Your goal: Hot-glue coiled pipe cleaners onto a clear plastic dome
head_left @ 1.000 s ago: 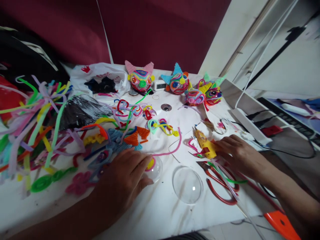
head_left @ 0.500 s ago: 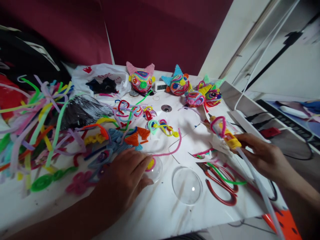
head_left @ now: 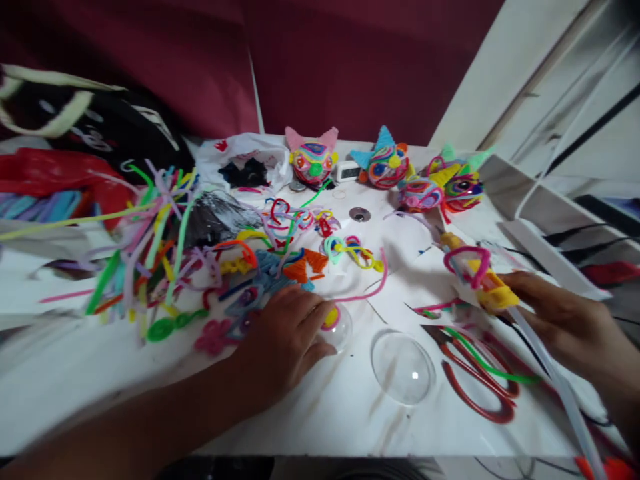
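My left hand (head_left: 295, 330) rests on the table with its fingers curled around a small clear plastic dome (head_left: 344, 331). A yellow-and-pink coil (head_left: 331, 318) sits on the dome, and a pink pipe cleaner (head_left: 377, 287) curves away just behind it. At the right, my right hand (head_left: 560, 320) is closed on the back of a yellow hot glue gun (head_left: 493, 288), its handle hidden by the fingers. A long translucent glue stick (head_left: 555, 373) sticks out of the gun's rear. Between the hands lie another clear dome (head_left: 403, 368) and red-handled scissors (head_left: 480, 377).
Pipe cleaners (head_left: 160, 247) pile up at the left, beside a black bag (head_left: 100, 127). Along the back stand decorated balls with ears (head_left: 314, 163) and a small digital clock (head_left: 348, 171). A white plastic bag (head_left: 275, 157) is there too. Cables run along the right edge.
The view has swung left, so everything sits further right in the picture. Both hands keep their holds on the dome and the glue gun.
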### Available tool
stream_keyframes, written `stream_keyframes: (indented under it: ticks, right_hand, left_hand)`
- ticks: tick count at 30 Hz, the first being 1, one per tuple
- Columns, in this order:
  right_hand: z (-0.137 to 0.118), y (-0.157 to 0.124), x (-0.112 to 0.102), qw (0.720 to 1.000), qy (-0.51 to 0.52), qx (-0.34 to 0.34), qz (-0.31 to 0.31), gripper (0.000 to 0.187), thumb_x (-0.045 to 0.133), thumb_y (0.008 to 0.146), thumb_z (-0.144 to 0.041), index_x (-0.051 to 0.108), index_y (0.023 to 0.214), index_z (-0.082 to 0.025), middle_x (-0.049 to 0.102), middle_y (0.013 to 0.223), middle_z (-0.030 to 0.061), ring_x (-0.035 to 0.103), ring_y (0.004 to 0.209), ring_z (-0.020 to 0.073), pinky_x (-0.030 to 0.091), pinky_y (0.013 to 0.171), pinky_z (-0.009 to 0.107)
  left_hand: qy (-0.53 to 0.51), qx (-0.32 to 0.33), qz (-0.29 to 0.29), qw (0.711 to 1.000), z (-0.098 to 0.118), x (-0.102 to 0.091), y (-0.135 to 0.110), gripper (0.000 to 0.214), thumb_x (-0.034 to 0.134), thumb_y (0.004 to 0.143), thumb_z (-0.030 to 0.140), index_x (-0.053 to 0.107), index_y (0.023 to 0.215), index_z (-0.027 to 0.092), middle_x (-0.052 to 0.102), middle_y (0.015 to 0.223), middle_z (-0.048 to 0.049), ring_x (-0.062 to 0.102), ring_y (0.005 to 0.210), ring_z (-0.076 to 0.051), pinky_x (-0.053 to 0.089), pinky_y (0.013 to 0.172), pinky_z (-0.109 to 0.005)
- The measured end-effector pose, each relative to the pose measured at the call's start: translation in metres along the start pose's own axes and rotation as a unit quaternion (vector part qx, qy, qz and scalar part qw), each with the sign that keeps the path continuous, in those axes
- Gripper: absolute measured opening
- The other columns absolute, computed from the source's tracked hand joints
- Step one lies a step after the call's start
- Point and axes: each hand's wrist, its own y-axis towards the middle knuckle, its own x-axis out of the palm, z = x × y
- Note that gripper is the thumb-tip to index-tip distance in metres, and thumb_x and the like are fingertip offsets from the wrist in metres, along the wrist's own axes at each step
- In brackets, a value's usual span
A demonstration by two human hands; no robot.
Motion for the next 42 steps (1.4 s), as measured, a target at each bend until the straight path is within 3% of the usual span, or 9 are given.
stream_keyframes:
  ticks: [4, 7, 16, 26, 30, 33, 35, 39, 42]
  right_hand:
    - [0.007, -0.003, 0.007, 0.996, 0.034, -0.046, -0.068, 0.027, 0.052, 0.086, -0.051, 0.056, 0.109, -0.037, 0.065, 0.096, 0.0044, 0.064, 0.082, 0.0214, 0.053, 0.069, 0.031]
    - [0.006, -0.005, 0.011, 0.996, 0.015, -0.056, -0.071, 0.026, 0.054, 0.086, -0.048, 0.055, 0.109, -0.036, 0.062, 0.09, 0.0045, 0.062, 0.076, 0.0217, 0.052, 0.065, 0.033]
    - [0.005, -0.007, 0.03, 0.989, -0.073, -0.115, -0.06, 0.025, 0.053, 0.089, -0.027, 0.049, 0.113, -0.031, 0.06, 0.103, 0.0076, 0.061, 0.091, 0.0244, 0.052, 0.076, 0.037]
    - [0.016, -0.006, 0.036, 0.965, -0.14, -0.203, -0.084, 0.028, 0.06, 0.085, -0.029, 0.055, 0.112, -0.023, 0.066, 0.101, 0.0099, 0.06, 0.091, 0.0261, 0.052, 0.078, 0.041]
    - [-0.023, 0.003, 0.028, 0.967, -0.126, -0.22, -0.031, 0.023, 0.057, 0.088, -0.031, 0.062, 0.106, -0.018, 0.065, 0.103, 0.011, 0.061, 0.09, 0.0226, 0.053, 0.077, 0.037]
    - [-0.071, 0.018, 0.029, 0.962, -0.045, -0.266, -0.042, 0.025, 0.055, 0.09, -0.023, 0.06, 0.113, -0.015, 0.062, 0.114, 0.0115, 0.055, 0.108, 0.0217, 0.049, 0.09, 0.036]
    - [-0.1, 0.031, 0.038, 0.946, 0.0, -0.313, -0.08, 0.03, 0.051, 0.091, -0.019, 0.056, 0.12, -0.014, 0.062, 0.119, 0.0106, 0.05, 0.117, 0.0226, 0.04, 0.101, 0.041]
    - [-0.137, 0.053, 0.065, 0.922, -0.018, -0.367, -0.122, 0.028, 0.047, 0.094, -0.017, 0.059, 0.119, -0.013, 0.066, 0.114, 0.0106, 0.049, 0.117, 0.025, 0.04, 0.092, 0.041]
    - [-0.148, 0.062, 0.078, 0.918, -0.028, -0.36, -0.165, 0.022, 0.05, 0.093, -0.02, 0.065, 0.109, -0.014, 0.069, 0.094, 0.0085, 0.056, 0.102, 0.0251, 0.038, 0.084, 0.042]
  left_hand:
    - [0.001, -0.012, -0.008, 1.0, 0.002, -0.003, 0.0, 0.041, 0.058, 0.089, 0.035, 0.05, 0.123, 0.014, 0.061, 0.112, -0.0111, 0.056, 0.103, -0.026, 0.042, 0.098, -0.047]
    - [0.002, -0.008, -0.006, 1.0, 0.003, -0.004, 0.0, 0.046, 0.059, 0.089, 0.035, 0.047, 0.126, 0.012, 0.062, 0.111, -0.0117, 0.058, 0.102, -0.025, 0.041, 0.1, -0.047]
    - [-0.005, -0.017, 0.031, 0.999, 0.0, 0.002, -0.003, 0.041, 0.054, 0.092, 0.035, 0.05, 0.124, 0.01, 0.065, 0.102, -0.01, 0.06, 0.097, -0.024, 0.04, 0.101, -0.049]
    - [-0.025, -0.031, 0.033, 0.999, 0.0, 0.001, -0.003, 0.036, 0.054, 0.092, 0.034, 0.05, 0.121, 0.013, 0.067, 0.103, -0.0089, 0.062, 0.097, -0.023, 0.041, 0.101, -0.047]
    - [-0.026, -0.037, 0.036, 0.998, 0.001, 0.003, -0.003, 0.035, 0.054, 0.092, 0.033, 0.049, 0.121, 0.013, 0.066, 0.104, -0.0084, 0.061, 0.098, -0.022, 0.04, 0.102, -0.045]
    - [-0.021, -0.037, 0.048, 0.998, 0.0, 0.005, -0.003, 0.037, 0.055, 0.092, 0.033, 0.048, 0.123, 0.014, 0.066, 0.107, -0.0083, 0.06, 0.101, -0.023, 0.039, 0.103, -0.044]
    - [-0.024, -0.037, 0.052, 0.998, -0.001, 0.007, -0.003, 0.037, 0.054, 0.092, 0.034, 0.048, 0.123, 0.014, 0.065, 0.108, -0.008, 0.059, 0.102, -0.023, 0.038, 0.104, -0.044]
    - [-0.033, -0.04, 0.05, 0.997, -0.004, 0.009, -0.004, 0.038, 0.054, 0.092, 0.034, 0.047, 0.123, 0.014, 0.065, 0.109, -0.008, 0.059, 0.103, -0.023, 0.038, 0.104, -0.043]
    - [-0.041, -0.042, 0.048, 0.997, -0.005, 0.01, -0.005, 0.039, 0.056, 0.091, 0.034, 0.046, 0.124, 0.015, 0.065, 0.109, -0.0077, 0.059, 0.102, -0.023, 0.038, 0.103, -0.044]
